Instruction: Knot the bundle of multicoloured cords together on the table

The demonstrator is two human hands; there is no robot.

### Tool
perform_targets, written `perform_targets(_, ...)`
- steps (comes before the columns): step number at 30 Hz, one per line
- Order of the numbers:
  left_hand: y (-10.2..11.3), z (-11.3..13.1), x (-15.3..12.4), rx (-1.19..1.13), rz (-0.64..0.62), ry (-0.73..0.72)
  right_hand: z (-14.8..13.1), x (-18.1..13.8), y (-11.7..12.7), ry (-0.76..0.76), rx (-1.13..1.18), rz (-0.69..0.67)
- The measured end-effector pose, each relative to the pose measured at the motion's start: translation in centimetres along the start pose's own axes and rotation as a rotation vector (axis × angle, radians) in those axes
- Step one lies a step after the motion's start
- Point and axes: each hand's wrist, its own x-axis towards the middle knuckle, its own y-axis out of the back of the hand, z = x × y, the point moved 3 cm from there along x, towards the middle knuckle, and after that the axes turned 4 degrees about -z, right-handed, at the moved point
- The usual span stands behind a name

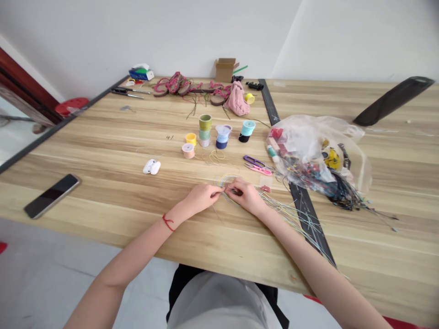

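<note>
My left hand [201,197] and my right hand [245,195] meet at the middle of the wooden table [103,151], fingers pinched together on a bundle of thin coloured threads [291,214]. The threads loop up between my fingertips and trail off to the right across a black strip [308,214]. A red string is tied round my left wrist. Just beyond my hands lie purple and pink thread snips [256,165] and a loose yellow thread coil [214,157].
Several thread spools [214,132] stand behind my hands. A clear plastic bag [315,155] of craft bits sits at right. White earbud case [151,167] and phone [51,195] at left. Braided pink sandals [187,87], a pink cloth and a small cardboard box [224,69] lie along the far edge.
</note>
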Motion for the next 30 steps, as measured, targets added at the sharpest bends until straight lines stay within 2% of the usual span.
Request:
perform_targets(5,0.0,0.0,-0.1,0.01,0.009,0.011,0.3,-0.1,0.4,0.006,0.01,-0.025)
perform_targets(11,0.1,0.1,-0.1,0.021,0.014,0.056,-0.2,-0.6,1.7,0.007,-0.258,-0.083)
perform_targets(13,0.1,0.2,-0.2,0.02,0.009,0.064,-0.6,-0.6,2.0,-0.018,-0.249,-0.051)
perform_targets(15,0.2,0.3,-0.2,0.017,0.0,0.068,-0.9,-0.5,2.2,-0.063,-0.074,0.013)
perform_targets(19,0.4,0.6,-0.4,0.015,-0.01,0.078,-0.6,-0.3,2.1,-0.221,0.52,0.122)
perform_targets(21,0.5,0.8,-0.4,0.013,-0.016,0.087,-0.2,-0.3,2.0,-0.296,0.634,0.136)
perform_targets(23,0.6,0.8,-0.4,0.002,-0.023,0.094,0.1,-0.4,1.8,-0.337,0.566,0.114)
perform_targets(25,0.6,0.7,-0.4,-0.029,-0.032,0.096,0.1,-0.5,1.6,-0.317,0.375,0.062)
perform_targets(28,0.8,0.6,-0.5,-0.111,-0.039,0.076,-0.4,-0.5,1.0,-0.2,0.05,-0.011)
perform_targets(30,1.0,0.5,-0.6,-0.162,-0.052,0.059,-0.7,-0.5,0.7,-0.128,-0.086,-0.029)
